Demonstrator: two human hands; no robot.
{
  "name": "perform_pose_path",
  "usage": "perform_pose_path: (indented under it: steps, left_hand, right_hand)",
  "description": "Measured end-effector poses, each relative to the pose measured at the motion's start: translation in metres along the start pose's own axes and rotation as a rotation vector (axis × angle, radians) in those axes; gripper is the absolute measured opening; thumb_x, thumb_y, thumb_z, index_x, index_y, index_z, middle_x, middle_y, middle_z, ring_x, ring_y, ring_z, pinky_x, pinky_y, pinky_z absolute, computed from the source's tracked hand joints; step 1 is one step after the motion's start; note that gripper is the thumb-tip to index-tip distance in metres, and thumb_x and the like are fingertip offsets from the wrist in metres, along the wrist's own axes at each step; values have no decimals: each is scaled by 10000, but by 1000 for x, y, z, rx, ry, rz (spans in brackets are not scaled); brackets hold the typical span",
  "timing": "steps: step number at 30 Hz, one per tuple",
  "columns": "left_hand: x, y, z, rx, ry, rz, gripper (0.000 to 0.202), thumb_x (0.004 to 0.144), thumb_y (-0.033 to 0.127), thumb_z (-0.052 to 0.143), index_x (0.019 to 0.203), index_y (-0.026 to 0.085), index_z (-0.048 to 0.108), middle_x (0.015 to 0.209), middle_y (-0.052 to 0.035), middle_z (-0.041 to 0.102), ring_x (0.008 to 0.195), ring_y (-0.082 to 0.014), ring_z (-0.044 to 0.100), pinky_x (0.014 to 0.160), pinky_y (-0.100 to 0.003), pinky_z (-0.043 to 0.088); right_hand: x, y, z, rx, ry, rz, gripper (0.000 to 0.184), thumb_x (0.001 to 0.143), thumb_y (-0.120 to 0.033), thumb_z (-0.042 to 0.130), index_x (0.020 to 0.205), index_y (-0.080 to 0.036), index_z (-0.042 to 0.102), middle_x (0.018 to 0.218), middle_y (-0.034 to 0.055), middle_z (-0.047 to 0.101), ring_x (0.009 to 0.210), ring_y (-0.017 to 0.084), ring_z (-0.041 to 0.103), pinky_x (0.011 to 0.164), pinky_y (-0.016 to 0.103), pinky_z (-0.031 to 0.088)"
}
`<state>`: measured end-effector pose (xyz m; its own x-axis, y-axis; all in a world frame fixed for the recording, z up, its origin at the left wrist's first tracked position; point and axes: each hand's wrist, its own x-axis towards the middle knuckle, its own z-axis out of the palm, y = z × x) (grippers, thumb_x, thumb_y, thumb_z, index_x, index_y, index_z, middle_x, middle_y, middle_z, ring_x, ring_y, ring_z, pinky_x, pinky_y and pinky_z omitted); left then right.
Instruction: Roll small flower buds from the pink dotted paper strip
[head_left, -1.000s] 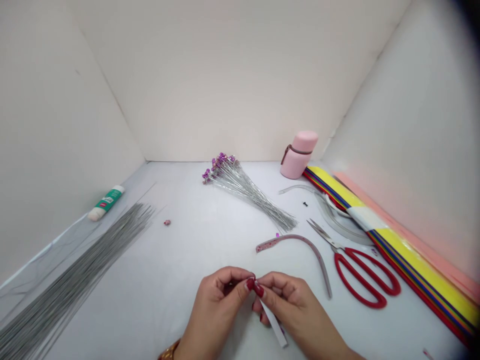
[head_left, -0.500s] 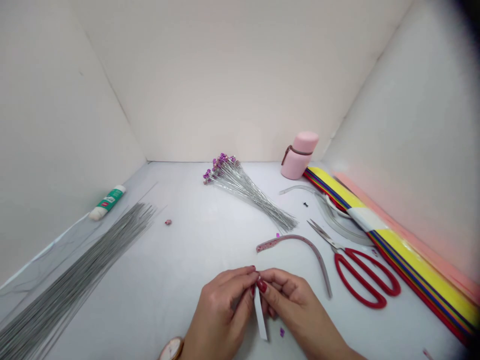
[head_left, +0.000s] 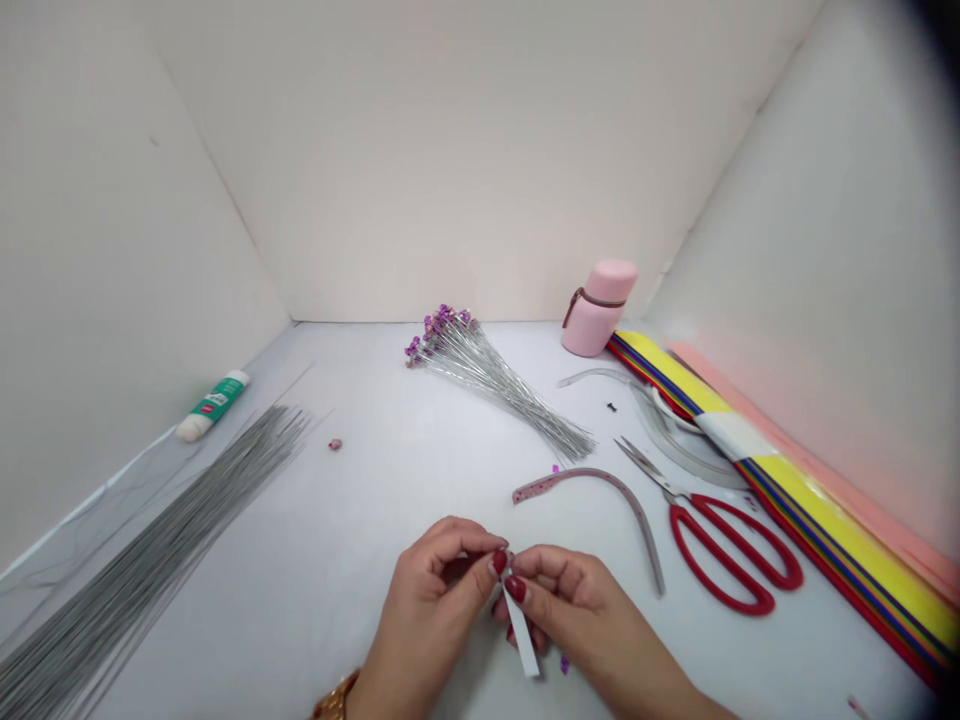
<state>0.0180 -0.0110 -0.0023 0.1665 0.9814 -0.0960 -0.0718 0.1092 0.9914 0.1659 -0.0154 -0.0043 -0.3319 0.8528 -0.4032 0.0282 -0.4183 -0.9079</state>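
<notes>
A narrow white paper strip (head_left: 523,640) hangs toward me from between my fingertips. My left hand (head_left: 442,580) pinches at its top end, thumb against forefinger. My right hand (head_left: 574,605) closes on the strip just below, its thumb lying across it. Something small at the top of the pinch is mostly covered by my fingers. Close beside the right hand, a purple scrap (head_left: 565,664) lies on the table. Beyond the hands lies a curved clear strip (head_left: 600,476) with reddish bits at one end.
At the back lies a bundle of silver stems with purple tips (head_left: 510,390). Red-handled scissors (head_left: 727,550), coloured sheets (head_left: 810,490) and a pink flask (head_left: 596,315) are on the right. Grey wires (head_left: 172,540) and a glue stick (head_left: 214,405) occupy the left.
My left hand has turned, its thumb now raised at the top of the strip. My right thumb has slid slightly down and left. The strip is still held.
</notes>
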Motion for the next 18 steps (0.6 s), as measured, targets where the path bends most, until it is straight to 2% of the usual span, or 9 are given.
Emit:
perform_pose_path:
  steps: [3, 5, 7, 10, 14, 16, 18]
  left_hand:
    - [-1, -2, 3, -100, 7, -130, 96, 752, 220, 576, 731, 139, 621, 518, 17, 561, 485, -115, 542, 525, -239, 449]
    - [-2, -4, 4, -43, 38, -124, 97, 752, 217, 579, 740, 134, 627, 498, 11, 571, 509, -128, 554, 544, -246, 455]
    - [-3, -5, 2, 56, 65, -51, 83, 746, 204, 587, 746, 139, 639, 577, -13, 613, 565, -139, 578, 573, -247, 468]
    - [-3, -5, -2, 226, 52, 126, 90, 756, 165, 571, 762, 156, 660, 710, -42, 653, 653, -149, 609, 615, -239, 482]
    - [-4, -3, -7, 402, -11, 323, 155, 780, 116, 528, 806, 175, 670, 752, -47, 675, 707, -144, 625, 669, -226, 488]
    - [-5, -3, -8, 448, -44, 373, 193, 786, 100, 509, 853, 180, 672, 834, -63, 684, 778, -152, 628, 718, -231, 485]
    - [-6, -2, -7, 453, -66, 361, 215, 784, 99, 509, 892, 185, 673, 936, -79, 676, 862, -168, 617, 774, -247, 472]
  right_hand:
    - [-1, -3, 1, -16, -11, -14, 303, 743, -402, 588, 663, -111, 623, 535, 0, 558, 461, 58, 422, 428, 157, 280]
    - [-1, -4, 1, 12, -24, -18, 293, 742, -394, 593, 661, -115, 625, 542, 4, 571, 461, 57, 426, 434, 158, 283]
    - [-1, -2, 0, 42, -29, 3, 288, 742, -394, 594, 667, -118, 623, 550, 10, 584, 456, 57, 428, 424, 157, 268]
    - [0, 2, -1, 91, -33, 10, 286, 747, -399, 588, 695, -121, 628, 561, 12, 587, 448, 54, 411, 417, 160, 248]
    - [0, 2, -1, 203, -55, -46, 272, 765, -387, 573, 752, -125, 643, 563, 4, 568, 492, 72, 447, 474, 179, 305]
    - [0, 0, 0, 252, -44, -55, 261, 761, -378, 582, 762, -124, 644, 558, 1, 563, 508, 80, 470, 492, 184, 322]
    - [1, -1, 1, 284, -26, -56, 261, 748, -377, 600, 764, -121, 643, 579, 6, 573, 512, 79, 479, 491, 181, 326]
